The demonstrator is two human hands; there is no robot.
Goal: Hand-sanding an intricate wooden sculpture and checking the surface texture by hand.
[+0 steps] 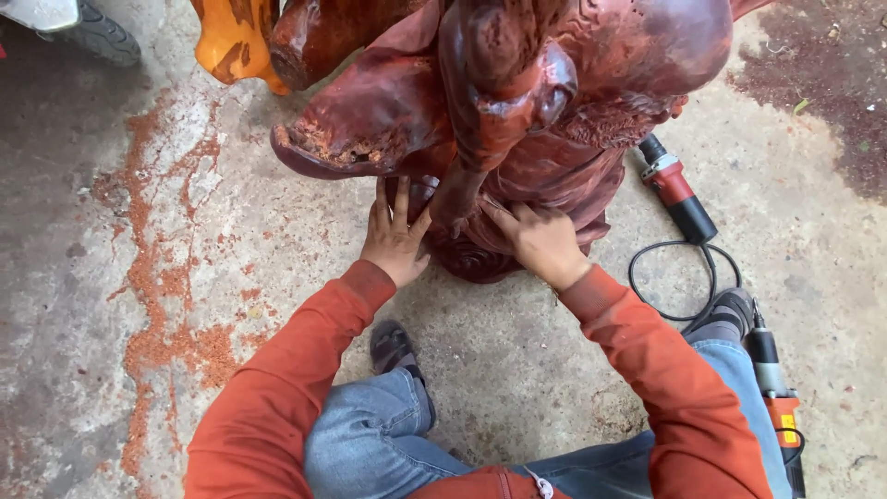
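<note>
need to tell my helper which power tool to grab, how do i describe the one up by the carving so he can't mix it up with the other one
Start at the big red wood carving that both hands touch. Just to its right, on the concrete floor, lies a grinder with a red body and black handle, its black cord looping toward the person's shoe. The other tool is grey and orange and lies beside the person's right leg.
</note>
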